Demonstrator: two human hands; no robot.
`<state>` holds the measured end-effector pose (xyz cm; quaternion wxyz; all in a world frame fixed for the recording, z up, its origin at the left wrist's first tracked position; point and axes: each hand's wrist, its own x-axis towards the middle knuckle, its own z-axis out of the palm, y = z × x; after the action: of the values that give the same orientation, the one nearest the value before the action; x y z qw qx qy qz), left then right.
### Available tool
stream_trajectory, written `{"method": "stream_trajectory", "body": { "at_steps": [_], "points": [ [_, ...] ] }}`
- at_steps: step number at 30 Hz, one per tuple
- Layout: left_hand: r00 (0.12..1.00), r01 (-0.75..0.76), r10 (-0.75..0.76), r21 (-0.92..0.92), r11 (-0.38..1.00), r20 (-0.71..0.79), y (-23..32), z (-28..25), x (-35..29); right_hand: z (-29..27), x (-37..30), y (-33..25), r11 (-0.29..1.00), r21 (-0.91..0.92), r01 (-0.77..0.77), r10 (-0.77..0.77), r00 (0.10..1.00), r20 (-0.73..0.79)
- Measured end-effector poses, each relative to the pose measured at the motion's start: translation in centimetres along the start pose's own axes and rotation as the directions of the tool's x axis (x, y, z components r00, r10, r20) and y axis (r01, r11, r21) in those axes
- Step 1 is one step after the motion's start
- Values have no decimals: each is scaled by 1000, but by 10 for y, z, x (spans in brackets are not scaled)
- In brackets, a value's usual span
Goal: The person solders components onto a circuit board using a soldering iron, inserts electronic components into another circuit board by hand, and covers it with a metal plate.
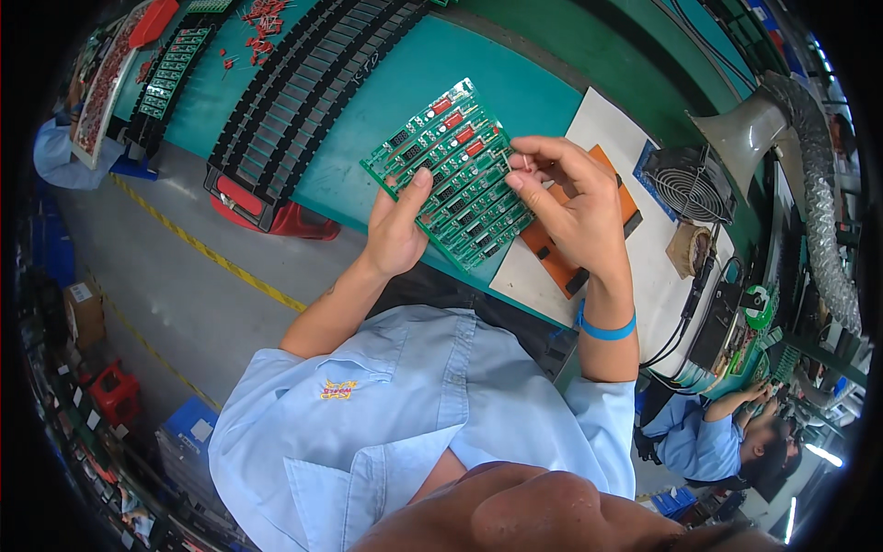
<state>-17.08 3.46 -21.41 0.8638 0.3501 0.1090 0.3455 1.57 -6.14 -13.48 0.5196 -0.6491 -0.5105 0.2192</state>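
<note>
A green circuit board panel (448, 175), made of several narrow strips, is held tilted above the bench. Red rectangular parts (457, 126) sit on its upper strips; the lower strips show none. My left hand (402, 221) is closed on the panel's lower left edge, thumb on top. At the right edge, my right hand (579, 198) has its thumb and index finger curled close together, with something small and thin between them that I cannot make out. Beneath that hand lies an orange board (618, 204) with black blocks, partly covered.
Black slotted racks (317, 78) stand on the green bench (368, 152), near loose red parts (264, 28). To the right are a white sheet (515, 267), a fan (688, 184), a funnel-shaped duct (750, 124) and cables. A co-worker (708, 442) sits at lower right.
</note>
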Motion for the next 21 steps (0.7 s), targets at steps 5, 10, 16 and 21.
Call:
{"method": "stream_trajectory", "body": {
  "at_steps": [5, 10, 16, 21],
  "points": [
    [1000, -6, 6, 15, 1000, 18, 0, 2, 1, 0, -2, 0, 996, 61, -63, 58, 995, 84],
    [999, -23, 22, 40, 999, 31, -1, 1, 1, 6, -4, 0, 958, 193, -213, 201, 976, 82],
    [999, -25, 24, 44, 999, 41, -2, -3, 0, 8, -3, 0, 969, 195, -153, 137, 986, 94],
    [999, -15, 13, 61, 998, 32, -3, -5, 0, 8, -5, -1, 945, 227, -235, 209, 969, 135]
  ]
}}
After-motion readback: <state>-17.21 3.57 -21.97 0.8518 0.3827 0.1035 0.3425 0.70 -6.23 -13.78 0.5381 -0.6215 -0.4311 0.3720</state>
